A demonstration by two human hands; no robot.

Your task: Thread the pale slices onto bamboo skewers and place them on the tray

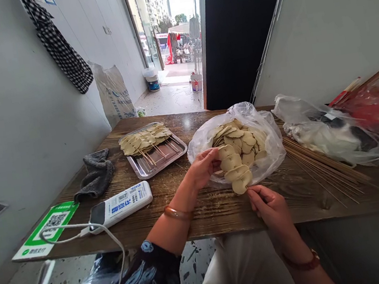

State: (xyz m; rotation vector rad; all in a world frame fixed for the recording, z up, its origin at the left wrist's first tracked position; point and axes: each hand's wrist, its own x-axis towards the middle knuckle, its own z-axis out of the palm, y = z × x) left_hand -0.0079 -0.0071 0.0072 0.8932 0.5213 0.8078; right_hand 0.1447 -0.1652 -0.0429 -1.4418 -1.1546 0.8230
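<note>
Several thin, pale round slices [237,172] are threaded in a row on a skewer in front of me. At the far end of the row, my left hand [204,166] pinches the top slice between thumb and fingers. My right hand [269,203] is closed on the near end of the skewer, just below the lowest slice. Right behind the row, a clear plastic bag [272,153] lies open with a heap of loose slices [236,135] in it. Bare bamboo skewers [325,167] are fanned out to the right of the bag.
A metal tray [150,167] holds finished-looking skewers of slices [144,139]. Left of it are a dark grey cloth [96,175], a white power bank-like device [122,205] with a cable, and a green QR card [46,230]. More plastic bags [344,130] occupy the right side of the wooden table [204,215].
</note>
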